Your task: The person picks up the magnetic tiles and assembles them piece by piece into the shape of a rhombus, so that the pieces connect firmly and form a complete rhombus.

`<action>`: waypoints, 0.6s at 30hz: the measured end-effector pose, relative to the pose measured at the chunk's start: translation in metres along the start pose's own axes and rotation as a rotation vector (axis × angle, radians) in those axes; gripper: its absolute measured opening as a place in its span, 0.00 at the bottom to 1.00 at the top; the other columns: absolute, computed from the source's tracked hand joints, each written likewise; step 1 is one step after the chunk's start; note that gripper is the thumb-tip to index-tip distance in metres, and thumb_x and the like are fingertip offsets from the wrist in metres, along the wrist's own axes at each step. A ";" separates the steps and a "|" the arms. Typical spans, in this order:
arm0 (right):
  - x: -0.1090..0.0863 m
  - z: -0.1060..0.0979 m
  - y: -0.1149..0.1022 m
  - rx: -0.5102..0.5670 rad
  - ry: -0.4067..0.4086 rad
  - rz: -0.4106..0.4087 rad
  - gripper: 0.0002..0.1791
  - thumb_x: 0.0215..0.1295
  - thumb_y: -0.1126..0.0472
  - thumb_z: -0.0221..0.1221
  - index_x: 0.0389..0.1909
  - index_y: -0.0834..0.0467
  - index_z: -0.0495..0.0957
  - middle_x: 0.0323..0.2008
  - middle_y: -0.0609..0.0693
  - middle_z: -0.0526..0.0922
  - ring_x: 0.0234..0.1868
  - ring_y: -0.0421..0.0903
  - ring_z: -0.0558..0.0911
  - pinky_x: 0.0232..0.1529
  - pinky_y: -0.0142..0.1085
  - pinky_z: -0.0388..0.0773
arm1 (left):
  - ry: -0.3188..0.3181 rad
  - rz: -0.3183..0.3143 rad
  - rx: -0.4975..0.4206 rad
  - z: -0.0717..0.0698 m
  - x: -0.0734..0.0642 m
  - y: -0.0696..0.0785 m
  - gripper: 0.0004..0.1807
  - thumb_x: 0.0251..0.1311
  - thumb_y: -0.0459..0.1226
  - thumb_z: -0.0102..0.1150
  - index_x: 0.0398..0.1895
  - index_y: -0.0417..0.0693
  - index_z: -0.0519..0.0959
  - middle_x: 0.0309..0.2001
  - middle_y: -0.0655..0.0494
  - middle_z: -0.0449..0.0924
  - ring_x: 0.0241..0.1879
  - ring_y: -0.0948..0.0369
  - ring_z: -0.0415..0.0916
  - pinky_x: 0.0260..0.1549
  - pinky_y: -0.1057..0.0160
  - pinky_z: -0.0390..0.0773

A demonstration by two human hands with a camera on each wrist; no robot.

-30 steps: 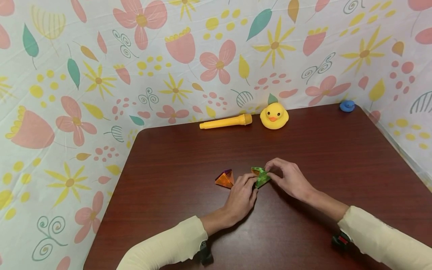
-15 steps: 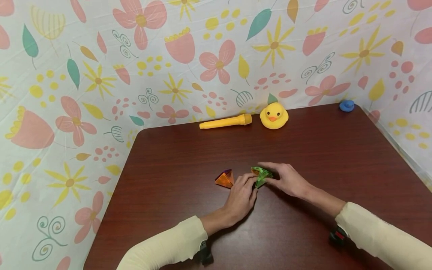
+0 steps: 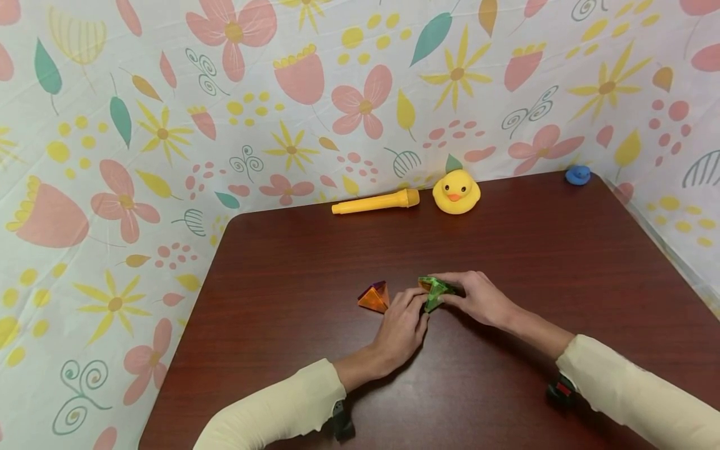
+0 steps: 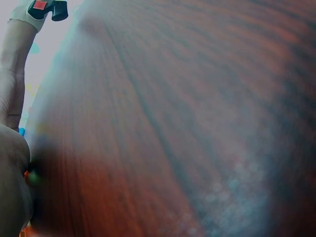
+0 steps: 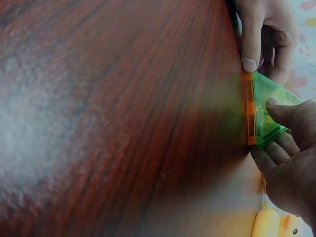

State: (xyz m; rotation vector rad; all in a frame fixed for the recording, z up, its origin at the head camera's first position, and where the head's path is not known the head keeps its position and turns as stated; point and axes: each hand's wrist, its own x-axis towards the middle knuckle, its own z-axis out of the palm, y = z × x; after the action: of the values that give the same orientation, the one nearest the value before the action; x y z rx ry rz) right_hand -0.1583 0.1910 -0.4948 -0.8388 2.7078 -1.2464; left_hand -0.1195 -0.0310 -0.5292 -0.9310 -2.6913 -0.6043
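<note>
Near the table's middle stands a small built shape of see-through green triangular magnetic tiles [image 3: 435, 294]. In the right wrist view an orange tile [image 5: 250, 111] lies along its base, under a green triangular tile [image 5: 265, 91]. My right hand [image 3: 482, 301] pinches the green part, thumb on the near face and fingers behind. At the opposite corner my left hand [image 3: 400, 331] holds the shape between thumb and fingers. Just left of that hand sits a second shape of orange and purple tiles [image 3: 374, 299]. The left wrist view shows mostly blurred tabletop, and the left fingertips are hidden there.
Along the back of the dark wooden table [image 3: 270, 262] lie a yellow toy microphone [image 3: 374, 203] and a yellow rubber duck [image 3: 457, 192]. A small blue duck [image 3: 578, 175] sits at the back right corner. Flower-patterned cloth [image 3: 315, 125] hangs behind the table.
My right hand has shifted slightly left, from touching the green shape's right upper edge to pinching it with thumb and fingers. The left hand and the other things stay in place.
</note>
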 end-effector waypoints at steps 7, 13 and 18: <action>0.001 0.000 0.002 0.014 0.000 -0.006 0.28 0.66 0.72 0.71 0.67 0.64 0.81 0.59 0.59 0.86 0.59 0.55 0.86 0.53 0.48 0.84 | -0.005 0.000 0.003 -0.001 0.000 0.001 0.17 0.75 0.36 0.64 0.63 0.43 0.80 0.65 0.51 0.76 0.61 0.56 0.76 0.58 0.64 0.79; 0.002 -0.001 0.003 0.013 -0.001 -0.006 0.28 0.66 0.71 0.71 0.67 0.64 0.81 0.59 0.58 0.86 0.58 0.54 0.86 0.53 0.47 0.85 | 0.001 0.002 0.007 -0.001 0.001 0.001 0.16 0.75 0.36 0.64 0.62 0.43 0.81 0.65 0.51 0.76 0.60 0.56 0.76 0.58 0.64 0.79; 0.002 -0.001 0.002 0.018 -0.006 0.000 0.28 0.65 0.72 0.72 0.67 0.65 0.81 0.58 0.59 0.86 0.58 0.54 0.86 0.53 0.48 0.84 | -0.007 -0.002 0.002 0.000 0.001 0.001 0.15 0.75 0.36 0.63 0.60 0.43 0.81 0.65 0.52 0.76 0.60 0.56 0.76 0.58 0.64 0.78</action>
State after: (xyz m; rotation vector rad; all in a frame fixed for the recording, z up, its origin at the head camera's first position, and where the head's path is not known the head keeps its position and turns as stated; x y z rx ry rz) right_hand -0.1611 0.1919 -0.4950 -0.8389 2.6877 -1.2639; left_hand -0.1195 -0.0305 -0.5284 -0.9316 -2.6990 -0.5995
